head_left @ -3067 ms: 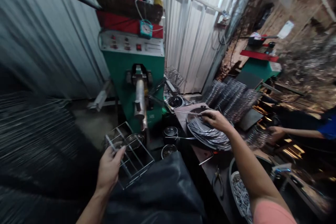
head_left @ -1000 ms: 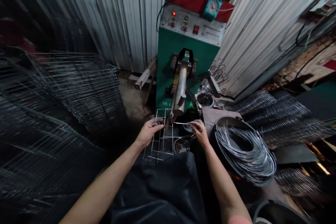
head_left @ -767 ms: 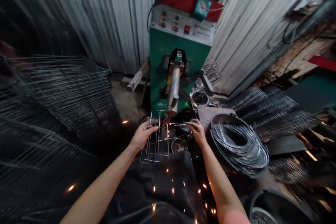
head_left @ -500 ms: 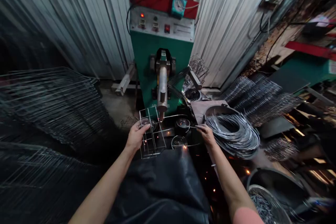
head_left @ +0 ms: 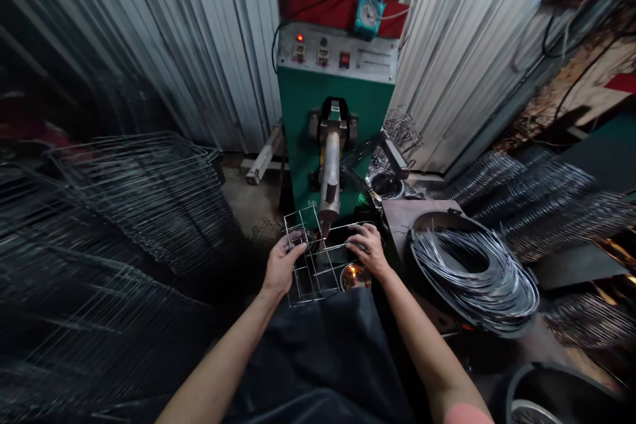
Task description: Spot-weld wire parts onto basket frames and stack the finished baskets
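My left hand point(head_left: 282, 266) is closed on the left side of a small wire rack point(head_left: 301, 278), thumb on top. The rack is a grid of thin metal wires, lying under the tip of a spot welder's upper electrode arm point(head_left: 330, 175). To the right of the tip, my right hand point(head_left: 368, 252) has its fingers bent over the right end of a thin wire point(head_left: 340, 228) that runs toward the rack. Whether the wire touches the electrode tip I cannot tell. Below my right hand, a round metal part point(head_left: 355, 276) glows orange.
The green welding machine point(head_left: 303, 106) stands ahead, with a teal dial clock point(head_left: 368, 13) on top. Stacks of wire racks point(head_left: 149, 192) are at the left. On the right, a round pan point(head_left: 415, 238) holds a coil of wires point(head_left: 497, 291); a dark bucket point(head_left: 517, 371) sits nearer.
My right hand has moved in toward the electrode, bringing the wire to the rack. The flying sparks have mostly gone. The view has turned left; my left hand still holds the rack.
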Demonstrator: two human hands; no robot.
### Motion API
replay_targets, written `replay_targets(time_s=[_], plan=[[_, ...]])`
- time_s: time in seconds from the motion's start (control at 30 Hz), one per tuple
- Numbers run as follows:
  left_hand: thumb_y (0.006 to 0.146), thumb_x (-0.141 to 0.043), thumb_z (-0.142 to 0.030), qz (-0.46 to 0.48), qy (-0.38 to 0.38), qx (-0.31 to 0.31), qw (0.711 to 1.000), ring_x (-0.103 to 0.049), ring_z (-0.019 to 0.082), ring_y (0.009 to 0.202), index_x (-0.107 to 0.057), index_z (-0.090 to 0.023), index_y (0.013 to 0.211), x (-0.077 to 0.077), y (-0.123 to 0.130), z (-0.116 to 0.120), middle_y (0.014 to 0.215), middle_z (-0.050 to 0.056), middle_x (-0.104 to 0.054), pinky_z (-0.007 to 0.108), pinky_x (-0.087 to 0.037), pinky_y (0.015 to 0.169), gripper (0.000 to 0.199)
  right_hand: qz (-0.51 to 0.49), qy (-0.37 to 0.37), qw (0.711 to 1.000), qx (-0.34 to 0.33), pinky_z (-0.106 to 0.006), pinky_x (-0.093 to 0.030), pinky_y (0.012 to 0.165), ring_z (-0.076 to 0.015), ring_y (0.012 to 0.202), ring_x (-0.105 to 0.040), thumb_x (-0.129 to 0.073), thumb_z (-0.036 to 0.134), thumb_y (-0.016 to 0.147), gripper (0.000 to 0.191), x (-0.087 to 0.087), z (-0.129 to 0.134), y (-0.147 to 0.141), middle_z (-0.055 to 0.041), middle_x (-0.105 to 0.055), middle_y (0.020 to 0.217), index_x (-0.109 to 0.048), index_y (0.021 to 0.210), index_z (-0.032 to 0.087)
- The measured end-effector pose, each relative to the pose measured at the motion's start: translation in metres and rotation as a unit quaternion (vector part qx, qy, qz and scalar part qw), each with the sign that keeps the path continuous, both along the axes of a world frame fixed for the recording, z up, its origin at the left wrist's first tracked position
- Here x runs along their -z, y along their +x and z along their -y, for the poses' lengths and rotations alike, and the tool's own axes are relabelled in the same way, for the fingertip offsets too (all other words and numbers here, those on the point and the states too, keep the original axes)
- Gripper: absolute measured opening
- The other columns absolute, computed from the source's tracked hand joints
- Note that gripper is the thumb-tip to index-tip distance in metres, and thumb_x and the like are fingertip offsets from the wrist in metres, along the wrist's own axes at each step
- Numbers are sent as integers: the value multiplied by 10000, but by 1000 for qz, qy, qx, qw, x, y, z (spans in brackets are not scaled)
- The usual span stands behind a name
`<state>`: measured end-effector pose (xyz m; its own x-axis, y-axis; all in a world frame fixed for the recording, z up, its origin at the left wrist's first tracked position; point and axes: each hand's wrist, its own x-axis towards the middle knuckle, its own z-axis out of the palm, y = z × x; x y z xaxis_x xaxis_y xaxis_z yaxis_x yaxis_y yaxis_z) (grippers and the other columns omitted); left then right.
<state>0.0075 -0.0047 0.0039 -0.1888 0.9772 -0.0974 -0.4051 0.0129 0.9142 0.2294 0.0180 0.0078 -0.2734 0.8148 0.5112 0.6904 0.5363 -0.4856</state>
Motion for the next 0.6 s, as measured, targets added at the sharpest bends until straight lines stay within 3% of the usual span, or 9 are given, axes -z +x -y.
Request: replay_targets(time_s=[0.13,0.6], plan=[[555,-749,-263,-4,-9,12,1000,-572,101,666,-618,-150,946,2,-4,-4,714,-15,-628,262,-435,718,427,9,3,1000,13,-439,-321,938,-268,1079,-396,-597,347,809,120,0,-4,3,-21,-555,1198,-700,785,291],[540,-753,-242,25,0,16,1000,-563,99,652,-626,-139,935,1,-2,-14,714,-7,-637,244,-420,677,427,23,-17,1000,-11,-398,-349,909,-238,1018,-413,-553,344,845,167,-2,-16,4,-21,-596,1142,-679,784,252]])
